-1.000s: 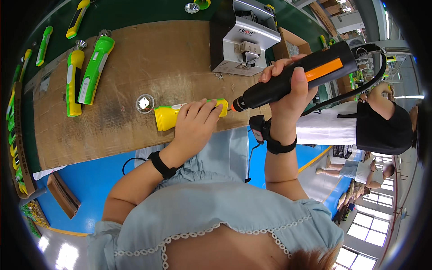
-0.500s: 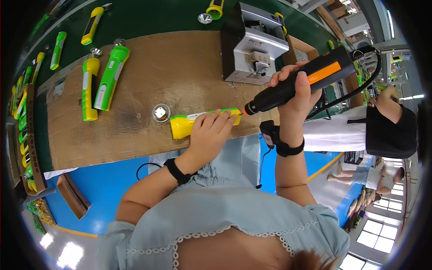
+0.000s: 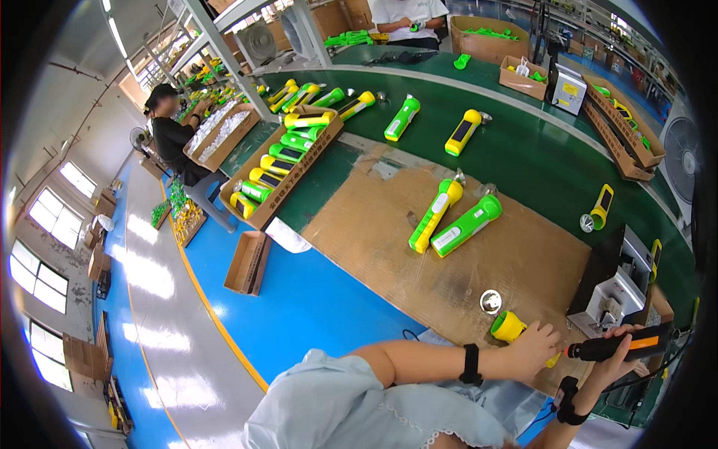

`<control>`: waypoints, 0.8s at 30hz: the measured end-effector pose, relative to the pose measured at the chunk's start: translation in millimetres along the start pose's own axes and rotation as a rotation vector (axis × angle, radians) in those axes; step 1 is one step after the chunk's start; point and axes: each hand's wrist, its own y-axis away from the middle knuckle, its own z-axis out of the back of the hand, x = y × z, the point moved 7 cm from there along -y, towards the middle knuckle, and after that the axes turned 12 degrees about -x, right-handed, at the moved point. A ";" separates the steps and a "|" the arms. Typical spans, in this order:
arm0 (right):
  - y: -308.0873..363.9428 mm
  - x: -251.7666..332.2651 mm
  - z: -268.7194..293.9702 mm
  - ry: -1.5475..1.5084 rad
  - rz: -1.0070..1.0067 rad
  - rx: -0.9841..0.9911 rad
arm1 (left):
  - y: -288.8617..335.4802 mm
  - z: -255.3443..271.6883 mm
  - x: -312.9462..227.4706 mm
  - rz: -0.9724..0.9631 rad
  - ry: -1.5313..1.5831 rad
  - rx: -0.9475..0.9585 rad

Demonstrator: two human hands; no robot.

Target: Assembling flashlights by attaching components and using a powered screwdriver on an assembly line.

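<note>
My left hand (image 3: 532, 349) is closed over a yellow and green flashlight body (image 3: 508, 327) lying on brown cardboard (image 3: 389, 247). The flashlight's wide green-lined end sticks out past the fingers; much of its body is hidden under the hand. In my right hand (image 3: 615, 363) is a black electric screwdriver (image 3: 649, 343) with an orange stripe. Its tip points left at the flashlight's narrow end; whether they touch I cannot tell. A round silver reflector (image 3: 491, 301) rests beside the wide end. Farther off lie a yellow-green flashlight (image 3: 436, 215) and a green one (image 3: 467, 226), side by side.
A grey-black machine (image 3: 615, 295) stands by the screwdriver. Several flashlights fill a cardboard box (image 3: 288, 176) at the table's left edge. Others, including a green one (image 3: 403, 118) and a yellow one (image 3: 464, 133), lie on the green surface behind. One person (image 3: 179, 142) works left, another (image 3: 407, 19) opposite.
The view has swung to the left, so my hands and the flashlight now appear at lower right. Both hands keep their holds, and the screwdriver still points at the flashlight's narrow end.
</note>
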 end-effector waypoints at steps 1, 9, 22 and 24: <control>-1.0 -0.1 -3.8 -0.005 -0.003 -0.023 | -4.0 1.4 2.5 -0.002 -0.005 0.036; 7.8 0.7 -25.7 0.122 0.071 -0.008 | -6.8 -2.6 17.2 0.059 0.172 -0.018; 12.5 -8.4 -35.2 0.100 -0.025 0.082 | -12.5 -3.6 19.7 0.247 0.167 0.007; 11.5 -5.1 -32.8 0.106 -0.030 0.092 | -14.5 -2.7 16.5 0.238 0.160 0.016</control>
